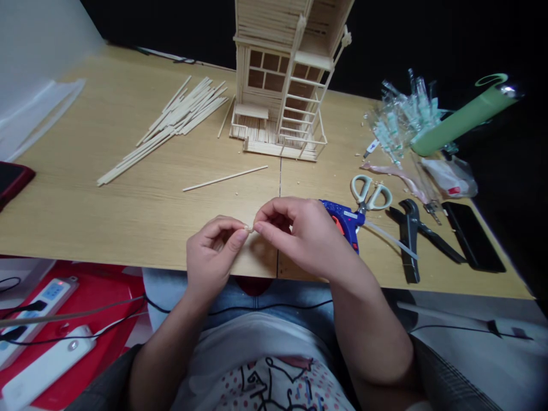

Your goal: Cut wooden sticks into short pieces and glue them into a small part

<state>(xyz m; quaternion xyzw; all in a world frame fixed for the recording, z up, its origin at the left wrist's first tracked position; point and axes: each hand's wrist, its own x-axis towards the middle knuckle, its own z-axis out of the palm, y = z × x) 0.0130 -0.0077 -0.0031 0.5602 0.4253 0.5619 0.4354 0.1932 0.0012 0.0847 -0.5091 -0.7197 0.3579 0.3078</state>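
My left hand [214,251] and my right hand [295,234] meet over the near edge of the wooden table [85,194]. Both are pinched on one tiny pale wooden piece [249,228] held between their fingertips. Behind my right hand lies a blue glue gun [345,220]. A stick-built model house [285,74] with a ladder stands at the back centre. A pile of thin wooden sticks [171,123] lies to its left, and one single stick [225,178] lies loose in front.
Scissors [370,193], black pliers [411,234], a black phone [473,235], clear wrappers [400,120] and a green roll [462,117] crowd the right side. Power strips [47,297] with cables sit on a red surface below left. A dark red object [11,180] lies at the left edge.
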